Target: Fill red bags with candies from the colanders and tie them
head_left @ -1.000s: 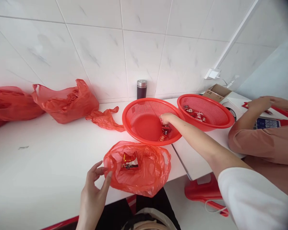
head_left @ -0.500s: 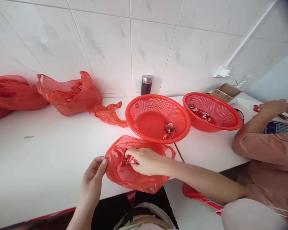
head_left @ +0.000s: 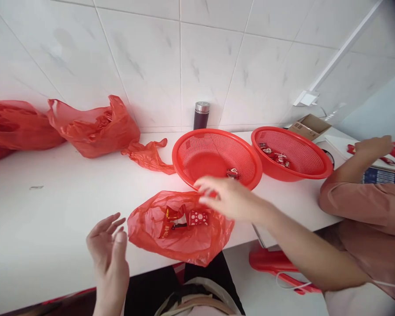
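Note:
A red plastic bag (head_left: 145, 232) lies spread at the table's front edge with its mouth up. Several wrapped sweets are inside, among them a red packet with white dots (head_left: 198, 217) and a gold-and-red wrapper (head_left: 173, 213). My left hand (head_left: 108, 250) is just left of the bag, fingers apart, holding nothing. Over the bag's far right side hovers my right hand (head_left: 230, 197), slightly blurred, its fingers parted and empty. Behind it stands a red mesh basket (head_left: 200, 164), where a few sweets (head_left: 232, 173) show, partly hidden by the hand.
A second red basket (head_left: 309, 153) holds several sweets. Filled red bags (head_left: 102, 131) and a crumpled bag (head_left: 148, 156) lie at the back left. A dark flask (head_left: 201, 117) and an open cardboard box (head_left: 309, 126) stand near the wall. At right is a co-worker's arm (head_left: 342, 173).
My right hand has come up out of the bag towards the basket, letting go of the dotted packet. My left hand has released the bag's rim and moved left. The bag has sagged wider.

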